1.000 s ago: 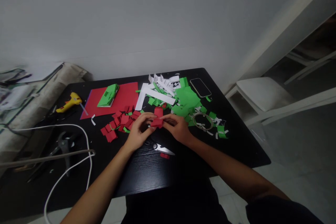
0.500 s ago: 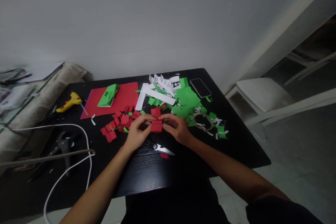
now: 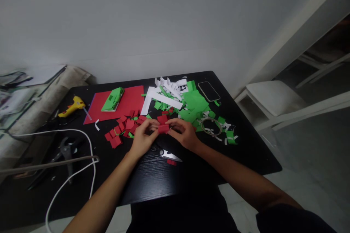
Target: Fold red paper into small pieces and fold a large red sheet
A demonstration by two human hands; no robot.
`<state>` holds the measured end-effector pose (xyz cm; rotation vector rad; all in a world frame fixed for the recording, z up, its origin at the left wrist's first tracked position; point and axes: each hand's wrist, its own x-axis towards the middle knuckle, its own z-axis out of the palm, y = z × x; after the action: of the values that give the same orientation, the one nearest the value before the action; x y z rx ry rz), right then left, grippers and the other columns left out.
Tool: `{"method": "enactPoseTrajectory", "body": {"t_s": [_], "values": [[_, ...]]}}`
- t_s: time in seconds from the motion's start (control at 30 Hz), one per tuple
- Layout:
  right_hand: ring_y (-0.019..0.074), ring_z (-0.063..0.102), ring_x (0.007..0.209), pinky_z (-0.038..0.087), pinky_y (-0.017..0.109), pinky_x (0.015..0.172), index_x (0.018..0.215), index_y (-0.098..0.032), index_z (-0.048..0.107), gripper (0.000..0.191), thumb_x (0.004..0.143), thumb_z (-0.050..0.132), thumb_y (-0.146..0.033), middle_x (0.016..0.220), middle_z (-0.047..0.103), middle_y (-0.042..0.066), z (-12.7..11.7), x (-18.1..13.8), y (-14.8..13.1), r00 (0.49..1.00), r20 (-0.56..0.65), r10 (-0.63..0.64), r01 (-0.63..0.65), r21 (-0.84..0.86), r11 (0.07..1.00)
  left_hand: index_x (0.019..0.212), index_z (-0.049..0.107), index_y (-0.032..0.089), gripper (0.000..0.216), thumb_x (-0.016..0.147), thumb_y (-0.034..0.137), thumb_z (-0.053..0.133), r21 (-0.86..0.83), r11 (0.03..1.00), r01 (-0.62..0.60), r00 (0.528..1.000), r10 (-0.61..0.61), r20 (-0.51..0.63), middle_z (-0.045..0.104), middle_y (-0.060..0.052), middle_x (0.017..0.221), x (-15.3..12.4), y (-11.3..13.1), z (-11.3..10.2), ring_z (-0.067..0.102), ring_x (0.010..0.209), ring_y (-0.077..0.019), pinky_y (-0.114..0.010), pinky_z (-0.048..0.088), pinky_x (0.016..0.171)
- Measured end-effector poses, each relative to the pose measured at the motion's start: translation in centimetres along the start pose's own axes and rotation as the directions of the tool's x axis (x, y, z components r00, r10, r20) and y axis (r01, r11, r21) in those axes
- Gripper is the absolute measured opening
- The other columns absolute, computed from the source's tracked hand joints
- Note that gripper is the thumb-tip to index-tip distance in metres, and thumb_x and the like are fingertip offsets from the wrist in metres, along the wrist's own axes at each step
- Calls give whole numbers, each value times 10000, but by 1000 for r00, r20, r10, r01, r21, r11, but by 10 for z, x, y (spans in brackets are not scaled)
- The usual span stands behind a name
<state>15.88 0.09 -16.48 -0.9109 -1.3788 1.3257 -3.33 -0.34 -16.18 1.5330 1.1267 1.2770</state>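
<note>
Between my two hands is a small red piece of paper [image 3: 163, 129], its near part bent up and its far part pointing away from me. My left hand [image 3: 143, 136] pinches its left edge with thumb and fingers. On the other side, my right hand [image 3: 184, 133] grips the right edge the same way. Just below them lie scissors [image 3: 170, 155], blades pointing right and handles partly hidden by my left hand. A small red scrap [image 3: 171, 162] sits by the blades. Left of my left hand spreads a pile of folded red paper pieces [image 3: 128, 125].
Green paper sheets [image 3: 197, 102] and white strips [image 3: 166, 99] pile up behind my hands. A phone [image 3: 209, 91] and a ring [image 3: 211, 126] lie to the right. Leftward are a red sheet [image 3: 95, 107], a yellow glue gun [image 3: 72, 106], dark pliers-like tool [image 3: 67, 153] and white cable [image 3: 91, 145].
The near part of the red paper has been folded upward and now looks shorter. Both hands stay in nearly the same place.
</note>
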Motion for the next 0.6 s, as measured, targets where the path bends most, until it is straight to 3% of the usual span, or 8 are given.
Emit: {"method": "enactPoseTrajectory", "body": {"t_s": [0.23, 0.43, 0.6], "values": [[181, 736, 857, 591, 314, 826, 911, -216, 694, 150, 772, 752, -229, 891, 754, 27, 2, 4, 4, 996, -92, -1, 1, 7, 1000, 1102, 611, 191, 281, 851, 243, 728, 44, 998, -43, 991, 37, 130, 661, -59, 989, -6, 5, 1, 661, 800, -137, -259, 559, 735], [171, 744, 841, 589, 305, 823, 1005, -229, 645, 323, 726, 807, -211, 876, 763, 5, 1, 5, 6, 994, -110, 22, -14, 76, 997, 1068, 568, 201, 255, 870, 263, 716, 5, 999, -48, 998, 48, 40, 684, -32, 928, -3, -2, 3, 676, 788, -132, -246, 552, 733], [193, 744, 856, 591, 345, 864, 911, -210, 713, 191, 748, 800, -259, 893, 774, 36, 1, 6, 12, 996, -85, 22, -17, 68, 998, 1137, 604, 197, 306, 866, 275, 723, 15, 999, -31, 999, 30, 39, 740, -38, 899, -2, -3, 2, 713, 800, -158, -277, 571, 761]]}}
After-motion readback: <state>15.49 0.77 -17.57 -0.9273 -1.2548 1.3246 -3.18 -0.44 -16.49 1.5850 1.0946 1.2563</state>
